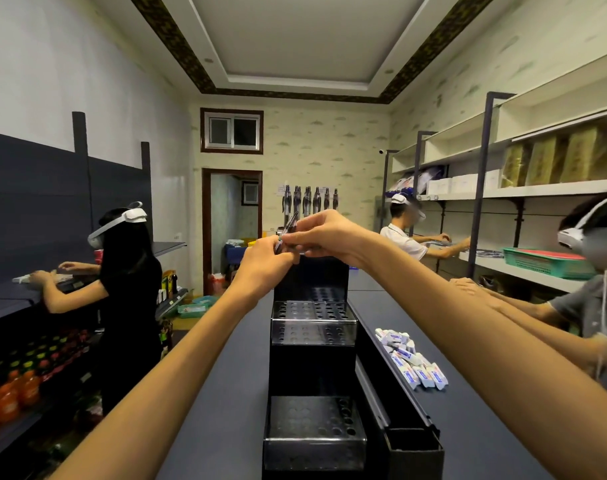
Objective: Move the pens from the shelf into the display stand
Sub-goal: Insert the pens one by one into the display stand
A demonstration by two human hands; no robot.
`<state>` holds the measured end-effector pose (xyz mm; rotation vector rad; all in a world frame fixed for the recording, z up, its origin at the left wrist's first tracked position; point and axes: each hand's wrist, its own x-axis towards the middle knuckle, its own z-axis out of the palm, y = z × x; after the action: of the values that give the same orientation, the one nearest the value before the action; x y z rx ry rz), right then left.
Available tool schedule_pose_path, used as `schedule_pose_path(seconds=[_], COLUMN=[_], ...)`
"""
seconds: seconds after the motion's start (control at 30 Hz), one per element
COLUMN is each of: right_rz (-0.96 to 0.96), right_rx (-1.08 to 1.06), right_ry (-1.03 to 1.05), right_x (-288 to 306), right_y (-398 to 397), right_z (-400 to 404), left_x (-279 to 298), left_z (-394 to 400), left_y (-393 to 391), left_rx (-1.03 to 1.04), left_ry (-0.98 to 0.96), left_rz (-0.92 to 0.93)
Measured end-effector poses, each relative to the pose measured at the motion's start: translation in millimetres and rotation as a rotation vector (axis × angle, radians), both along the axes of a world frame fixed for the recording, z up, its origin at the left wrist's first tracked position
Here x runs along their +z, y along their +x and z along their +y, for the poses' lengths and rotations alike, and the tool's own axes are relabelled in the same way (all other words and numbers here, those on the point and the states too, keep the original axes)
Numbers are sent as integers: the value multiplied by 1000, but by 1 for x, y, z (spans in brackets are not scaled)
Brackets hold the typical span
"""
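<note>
1. While both arms reach forward over the dark counter (226,393), the left hand (264,263) and the right hand (324,233) meet above the top of the black display stand (312,327).
2. Between them sits one pen (287,230), tilted with its upper end leaning right and away; the left hand's fingertips pinch its lower end, and the right hand's curled thumb and fingers hold it just above.
3. Six more pens (307,200) stand upright in a row at the top tier of the stand, just beyond the hands.
4. Lower tiers of the stand show rows of round holes, and I see no pens in them.
5. To the right of the stand, a pile of small white and blue packets (411,358) lies on the counter.
6. Much of the held pen is covered by fingers, so its tip and colour are hard to make out.
7. The stand's top tier is hidden behind the hands, and its bottom edge is cut off by the frame.
8. At the sides, people wearing white headsets work at shelves (524,192).
</note>
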<state>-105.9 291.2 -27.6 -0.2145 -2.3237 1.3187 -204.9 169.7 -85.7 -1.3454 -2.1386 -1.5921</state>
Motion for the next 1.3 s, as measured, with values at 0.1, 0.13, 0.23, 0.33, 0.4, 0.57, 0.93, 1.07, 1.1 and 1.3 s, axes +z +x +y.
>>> schedule_pose_path(seconds=[0.1, 0.13, 0.23, 0.33, 0.4, 0.57, 0.93, 1.07, 1.1, 1.3], right_rz=[79, 115, 268, 397, 450, 500, 411, 372, 359, 183], right_rx=[-22, -17, -77, -147, -218, -461, -566, -557, -555, -664], right_ry=[-32, -72, -222, -304, -265, 64, 377, 367, 365, 529], right_x=[-4, -4, 5, 20, 29, 47, 42, 39, 38, 28], right_y=[-2, -2, -4, -2, 1, 1, -12, -19, -21, -31], right_z=[1, 1, 1, 7, 15, 38, 50, 50, 50, 59], left_x=[0, 0, -1, -4, -6, -8, -13, -13, -14, -16], left_z=[-1, -2, -6, -14, -21, -33, -41, -42, -42, -45], left_y=[0, 0, -3, -7, -9, -15, -23, -22, -22, -24], left_rx=[-12, -6, 22, 49, 70, 165, 215, 209, 207, 202], left_ry=[-42, -62, -119, -159, -188, -246, -256, -273, -278, -299], left_rz=[34, 53, 118, 235, 342, 603, 718, 716, 717, 706])
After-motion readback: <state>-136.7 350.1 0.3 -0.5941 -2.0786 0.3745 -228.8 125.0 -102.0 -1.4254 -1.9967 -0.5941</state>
